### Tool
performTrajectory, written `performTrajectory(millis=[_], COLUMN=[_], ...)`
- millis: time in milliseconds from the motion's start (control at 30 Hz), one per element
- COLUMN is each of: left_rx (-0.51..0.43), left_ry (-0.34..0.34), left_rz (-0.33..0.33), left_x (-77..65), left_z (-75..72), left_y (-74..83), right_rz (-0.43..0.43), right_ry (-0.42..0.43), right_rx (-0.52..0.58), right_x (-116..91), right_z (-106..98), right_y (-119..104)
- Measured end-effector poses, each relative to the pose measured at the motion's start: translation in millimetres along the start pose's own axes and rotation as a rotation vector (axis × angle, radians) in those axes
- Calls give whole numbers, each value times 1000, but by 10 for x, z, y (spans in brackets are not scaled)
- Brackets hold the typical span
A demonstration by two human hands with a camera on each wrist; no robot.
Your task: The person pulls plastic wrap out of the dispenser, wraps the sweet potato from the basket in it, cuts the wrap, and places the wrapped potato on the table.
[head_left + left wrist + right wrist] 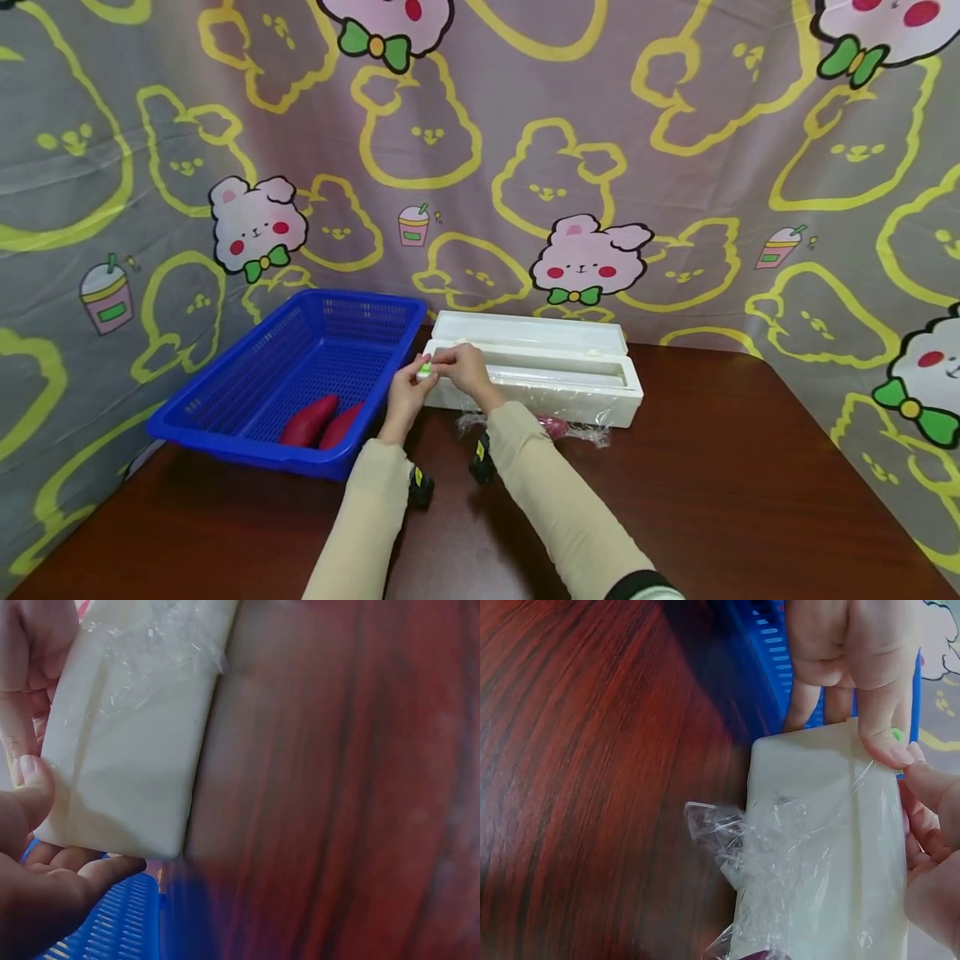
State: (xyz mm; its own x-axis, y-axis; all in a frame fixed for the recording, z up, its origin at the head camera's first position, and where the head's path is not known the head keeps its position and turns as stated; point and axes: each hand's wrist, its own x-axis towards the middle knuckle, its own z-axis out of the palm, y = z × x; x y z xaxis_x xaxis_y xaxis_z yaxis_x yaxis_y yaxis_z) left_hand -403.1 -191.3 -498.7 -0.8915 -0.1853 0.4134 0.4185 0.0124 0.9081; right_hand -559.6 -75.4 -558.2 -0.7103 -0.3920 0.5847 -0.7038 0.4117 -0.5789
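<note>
A white cling film box [626,404] stands on the table with its lid [525,329] raised and a film roll [555,377] inside. Both hands meet at its left end. My left hand [405,398] grips that end, thumb on the top edge and fingers around the end face. With its fingertips, my right hand [467,371] pinches a small green slider [897,735], close beside the left thumb. Clear film [780,840] hangs crumpled down the box's front. Below it lies a pinkish-red sweet potato [553,426] in film, partly behind the right sleeve.
To the left stands a blue plastic basket [247,454] with two red sweet potatoes [309,421] near its front corner. A patterned curtain [480,108] rises behind the dark wooden table [735,467]. A small black camera is strapped at each wrist.
</note>
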Motion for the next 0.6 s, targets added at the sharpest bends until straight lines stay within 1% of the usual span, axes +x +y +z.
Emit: performTrajectory(millis=[33, 67, 100, 133, 167, 200, 233, 267, 300, 367, 400, 433, 467, 500, 567, 600], left_rx=[14, 42, 82, 112, 183, 214, 254, 301, 351, 412, 441, 500, 550, 577, 622, 646], left_ry=[-15, -12, -4, 3, 24, 41, 55, 79, 89, 95, 80, 75, 75, 70, 59, 52], left_rz=[31, 62, 106, 140, 144, 181, 192, 203, 192, 178, 170, 161, 168, 173, 180, 186], left_x=[40, 67, 98, 108, 101, 82, 33, -29, -113, -274, -336, -383, -408, -433, -452, -454], left_z=[-36, -47, -66, -71, -54, -36, -5, 40, 84, 170, 199, 230, 253, 265, 273, 273], left_y=[-126, -194, -300, -346, -320, -286, -164, -8, 206, 634, 818, 972, 1059, 1137, 1209, 1216], right_rz=[-17, -33, -57, -78, -100, -122, -139, -156, -162, -168, -161, -157, -156, -152, -152, -150], right_ry=[-4, 2, 8, 16, 26, 40, 50, 61, 63, 54, 52, 50, 49, 46, 44, 41], right_rx=[-3, -21, -39, -61, -95, -140, -180, -221, -255, -291, -293, -286, -273, -258, -233, -226], right_x=[7, 3, -11, -17, -21, -19, -13, -3, 10, 30, 44, 53, 56, 52, 33, 7], right_z=[21, 25, 12, 15, 21, 43, 71, 102, 138, 170, 200, 214, 217, 207, 172, 123], right_y=[28, 16, -17, -25, -25, 0, 38, 80, 133, 179, 225, 251, 263, 251, 197, 117])
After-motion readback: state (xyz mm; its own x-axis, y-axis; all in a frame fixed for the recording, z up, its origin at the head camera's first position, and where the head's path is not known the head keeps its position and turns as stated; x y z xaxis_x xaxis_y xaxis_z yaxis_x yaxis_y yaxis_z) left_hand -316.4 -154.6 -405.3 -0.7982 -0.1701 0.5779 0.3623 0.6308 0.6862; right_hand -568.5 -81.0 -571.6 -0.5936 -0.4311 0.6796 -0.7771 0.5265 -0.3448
